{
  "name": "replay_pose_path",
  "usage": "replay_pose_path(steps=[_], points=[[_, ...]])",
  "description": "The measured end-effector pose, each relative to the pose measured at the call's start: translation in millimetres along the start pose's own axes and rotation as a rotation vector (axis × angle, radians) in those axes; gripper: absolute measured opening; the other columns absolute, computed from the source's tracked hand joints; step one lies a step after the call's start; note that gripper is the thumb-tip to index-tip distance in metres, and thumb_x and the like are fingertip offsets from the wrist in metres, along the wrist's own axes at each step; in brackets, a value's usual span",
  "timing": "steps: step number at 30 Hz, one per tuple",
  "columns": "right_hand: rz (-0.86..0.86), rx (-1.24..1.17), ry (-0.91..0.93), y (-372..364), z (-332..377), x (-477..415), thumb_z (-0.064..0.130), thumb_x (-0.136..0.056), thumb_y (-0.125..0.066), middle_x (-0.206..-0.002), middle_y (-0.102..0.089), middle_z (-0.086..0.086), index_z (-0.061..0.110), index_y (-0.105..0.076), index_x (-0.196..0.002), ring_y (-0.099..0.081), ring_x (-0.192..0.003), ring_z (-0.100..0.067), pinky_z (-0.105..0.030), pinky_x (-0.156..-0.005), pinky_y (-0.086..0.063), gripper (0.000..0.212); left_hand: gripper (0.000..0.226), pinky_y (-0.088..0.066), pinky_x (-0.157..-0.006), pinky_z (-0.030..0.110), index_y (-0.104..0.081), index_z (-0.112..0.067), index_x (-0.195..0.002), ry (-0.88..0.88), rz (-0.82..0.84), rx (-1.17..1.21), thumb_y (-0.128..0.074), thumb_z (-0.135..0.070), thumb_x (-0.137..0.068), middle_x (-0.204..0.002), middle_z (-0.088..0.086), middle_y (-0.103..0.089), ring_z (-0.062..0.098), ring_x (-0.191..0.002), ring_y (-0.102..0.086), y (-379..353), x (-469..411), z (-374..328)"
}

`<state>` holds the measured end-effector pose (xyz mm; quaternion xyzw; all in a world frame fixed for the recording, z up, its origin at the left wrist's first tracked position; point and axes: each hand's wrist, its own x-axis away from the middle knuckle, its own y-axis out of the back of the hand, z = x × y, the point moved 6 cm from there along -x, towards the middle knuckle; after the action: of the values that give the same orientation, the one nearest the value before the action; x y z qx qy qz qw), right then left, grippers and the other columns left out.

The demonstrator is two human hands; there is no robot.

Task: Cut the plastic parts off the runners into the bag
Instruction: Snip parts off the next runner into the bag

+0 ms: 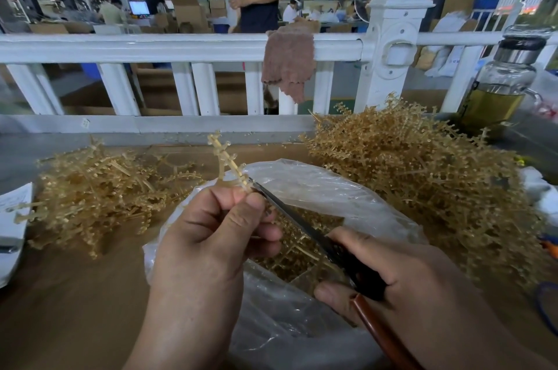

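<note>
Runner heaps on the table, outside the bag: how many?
2. The left heap lies left of the bag; the bigger right heap lies right of it, near the bottle. The bag may hide more.

Scissor handles [359, 270] half-buried under right hand [416, 288]; bottle [498, 80] blurred.

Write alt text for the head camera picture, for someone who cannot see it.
A person's left hand pinches a pale amber plastic runner while the right hand holds a dark metal blade to it, above an open clear plastic bag. Heaps of amber runners lie on the brown table to either side, before a white railing.
</note>
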<state>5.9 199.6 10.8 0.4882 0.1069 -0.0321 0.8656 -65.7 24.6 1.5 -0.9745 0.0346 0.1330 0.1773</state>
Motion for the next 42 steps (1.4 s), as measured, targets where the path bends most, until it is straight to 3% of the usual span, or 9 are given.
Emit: replay_pose_path(steps=[4, 7, 13, 18, 24, 31, 34, 38, 42], points=[[0.003, 0.039, -0.011, -2.1, -3.1, 0.6, 0.092, -0.058, -0.033, -0.103, -0.057, 0.037, 0.071, -0.023, -0.125, -0.048, -0.1, 0.019, -0.005, -0.084, -0.036, 0.071, 0.017, -0.055, -0.051, 0.025, -0.072, -0.025, -0.063, 0.002, -0.017, 0.0, -0.086, -0.018, -0.069, -0.068, 0.01, -0.07, 0.019, -0.056, -0.067, 1.5, -2.1, 0.6], [0.007, 0.065, 0.0, -3.4, -4.4, -0.4, 0.092, -0.06, -0.035, -0.106, -0.057, 0.038, 0.068, -0.028, -0.125, -0.046, -0.101, 0.019, -0.01, -0.095, -0.034, 0.07, 0.01, -0.054, -0.049, 0.026, -0.072, -0.023, -0.064, 0.011, -0.042, 0.022, -0.071, -0.023, -0.074, -0.068, 0.012, -0.07, 0.02, -0.055, -0.067, 3.5, -3.7, 2.9], [0.008, 0.099, 0.008, 0.4, -4.2, -4.8, 0.095, -0.06, -0.028, -0.113, -0.041, 0.049, 0.07, -0.033, -0.112, -0.031, -0.106, 0.03, -0.003, -0.081, -0.031, 0.058, 0.011, -0.054, -0.05, 0.026, -0.07, -0.024, -0.062, 0.028, -0.047, 0.002, -0.07, -0.027, -0.073, -0.067, 0.013, -0.069, 0.02, -0.054, -0.066, 3.7, -5.5, 6.9], [-0.014, 0.06, 0.01, 1.7, -2.9, -3.7, 0.097, -0.061, -0.028, -0.107, -0.048, 0.049, 0.069, -0.038, -0.111, -0.043, -0.098, 0.029, 0.007, -0.078, -0.028, 0.058, 0.012, -0.054, -0.05, 0.027, -0.07, -0.025, -0.063, 0.019, -0.026, -0.011, -0.07, -0.026, -0.074, -0.068, 0.011, -0.069, 0.02, -0.055, -0.066, 2.6, -5.5, 6.5], [-0.052, 0.068, -0.016, 5.4, 1.3, -0.7, 0.088, -0.068, -0.042, -0.094, -0.061, 0.034, 0.062, -0.046, -0.112, -0.057, -0.084, 0.018, 0.0, -0.068, -0.04, 0.052, 0.012, -0.054, -0.051, 0.027, -0.071, -0.026, -0.062, 0.024, -0.03, -0.021, -0.069, -0.027, -0.074, -0.067, 0.01, -0.07, 0.02, -0.055, -0.067, 2.3, -3.7, 4.8], [-0.055, 0.012, -0.039, 0.3, -5.2, 1.0, 0.099, -0.054, -0.026, -0.104, -0.051, 0.046, 0.074, -0.021, -0.124, -0.05, -0.1, 0.021, 0.001, -0.083, -0.036, 0.075, 0.013, -0.054, -0.053, 0.026, -0.07, -0.028, -0.062, 0.032, -0.02, -0.027, -0.069, -0.028, -0.075, -0.067, 0.009, -0.07, 0.02, -0.057, -0.067, 3.3, -4.0, 3.5], [-0.05, 0.028, -0.038, 0.1, -4.2, 0.3, 0.097, -0.057, -0.028, -0.107, -0.048, 0.048, 0.073, -0.024, -0.124, -0.049, -0.1, 0.022, 0.005, -0.08, -0.033, 0.072, 0.013, -0.054, -0.053, 0.026, -0.071, -0.028, -0.062, 0.028, -0.024, -0.038, -0.068, -0.029, -0.075, -0.066, 0.009, -0.07, 0.02, -0.057, -0.067, 4.3, -4.4, 4.0], [-0.039, 0.043, -0.025, 0.5, -3.0, 1.5, 0.092, -0.061, -0.038, -0.097, -0.059, 0.037, 0.067, -0.035, -0.124, -0.054, -0.1, 0.013, -0.006, -0.083, -0.038, 0.068, 0.013, -0.054, -0.053, 0.026, -0.071, -0.028, -0.063, 0.031, -0.025, -0.035, -0.069, -0.029, -0.075, -0.066, 0.009, -0.07, 0.02, -0.057, -0.067, 5.1, -3.7, 4.1], [-0.035, 0.032, -0.021, 1.5, 1.7, 2.3, 0.089, -0.063, -0.041, -0.098, -0.06, 0.037, 0.067, -0.039, -0.12, -0.056, -0.092, 0.015, -0.005, -0.077, -0.043, 0.062, 0.013, -0.054, -0.052, 0.026, -0.07, -0.028, -0.062, 0.025, -0.03, -0.02, -0.069, -0.027, -0.075, -0.067, 0.009, -0.07, 0.02, -0.057, -0.067, 4.7, -3.2, 3.4]])
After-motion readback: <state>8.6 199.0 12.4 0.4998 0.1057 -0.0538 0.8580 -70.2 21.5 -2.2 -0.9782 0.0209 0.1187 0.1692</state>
